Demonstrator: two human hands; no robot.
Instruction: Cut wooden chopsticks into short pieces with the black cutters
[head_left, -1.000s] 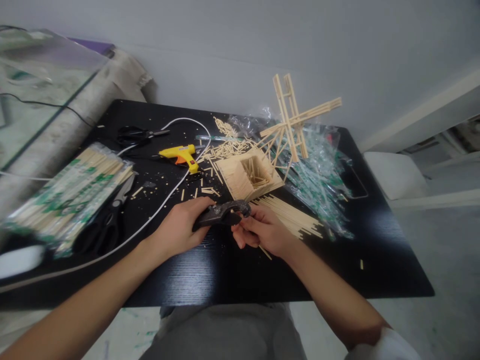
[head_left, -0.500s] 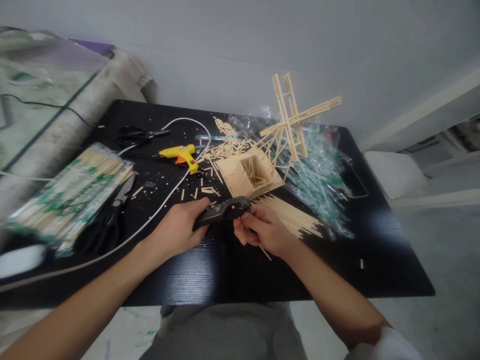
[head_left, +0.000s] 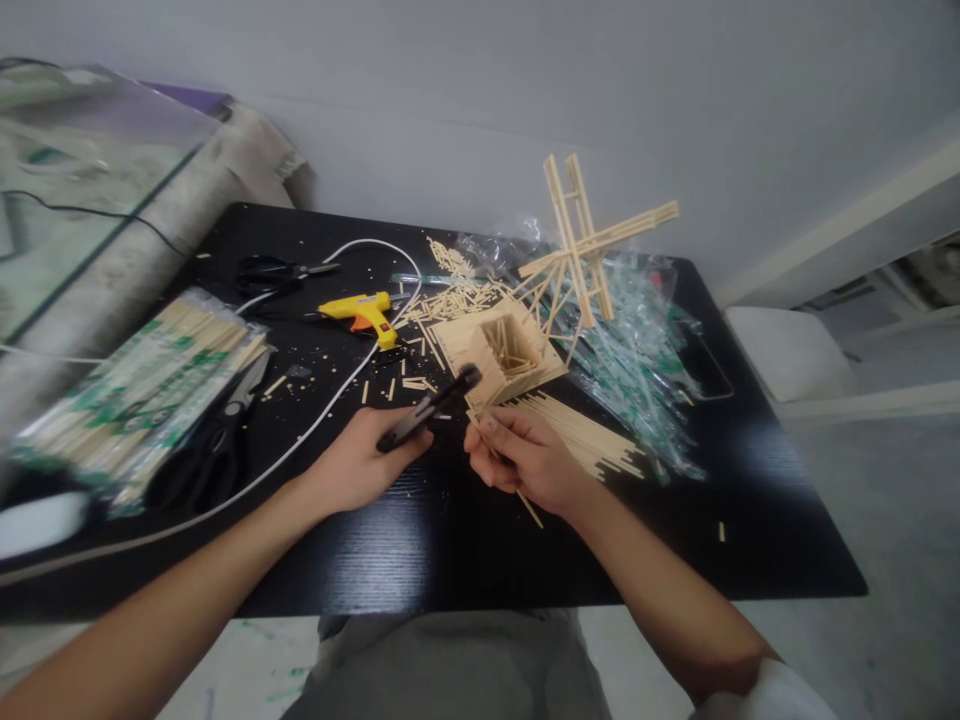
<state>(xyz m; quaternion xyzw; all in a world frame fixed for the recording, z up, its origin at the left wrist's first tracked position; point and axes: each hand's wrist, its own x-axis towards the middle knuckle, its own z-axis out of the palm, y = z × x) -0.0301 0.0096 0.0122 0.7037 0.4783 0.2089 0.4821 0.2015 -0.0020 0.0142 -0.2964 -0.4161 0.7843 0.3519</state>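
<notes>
My left hand is closed round a dark hand tool with a curved head, which looks like a cutter. Its head points up and to the right, just in front of a square wooden box on a flat base, both made of thin sticks. My right hand pinches a thin wooden stick; one end sticks out below the fingers and the other shows at the fingertips. Behind that hand lies a spread of loose wooden sticks. A cross-shaped stick frame stands behind the box, to the right.
A yellow glue gun with a white cord lies left of the box. Black scissors, larger scissors and packed sticks are on the left. Green-printed plastic wrappers cover the right side. Short cut pieces are heaped behind.
The tool has come away from my right hand and turned in my left, its head now up and left of where it was. My right hand stays nearly still with the stick.
</notes>
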